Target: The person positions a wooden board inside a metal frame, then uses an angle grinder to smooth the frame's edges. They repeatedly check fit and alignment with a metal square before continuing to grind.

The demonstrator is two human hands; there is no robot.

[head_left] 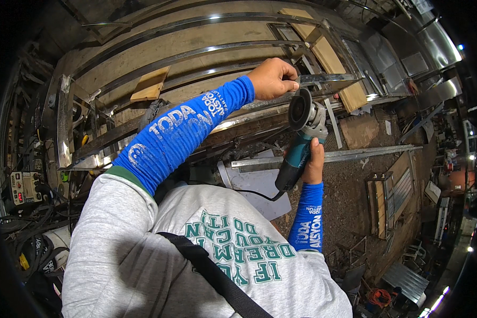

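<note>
My right hand (pixel 316 161) grips an angle grinder (pixel 296 159) by its teal and black body. The grinder stands nearly upright, its dark disc (pixel 300 109) at the top, just below my left fingertips. A black cord (pixel 259 194) runs from its lower end toward my body. My left hand (pixel 273 79) is closed, thumb and fingers pinched together at the near end of a shiny metal bar (pixel 328 78). What lies between those fingertips is too small to tell. Beyond the left arm lies a welded frame of metal tubes (pixel 196 50).
Wooden planks (pixel 352 97) lie among the frame's right-hand tubes, and a wood offcut (pixel 149 85) sits at its left. A long metal tube (pixel 334 156) crosses the ground. A control box (pixel 26 187) with cables stands at far left. Wooden and metal pieces (pixel 389 199) lie at right.
</note>
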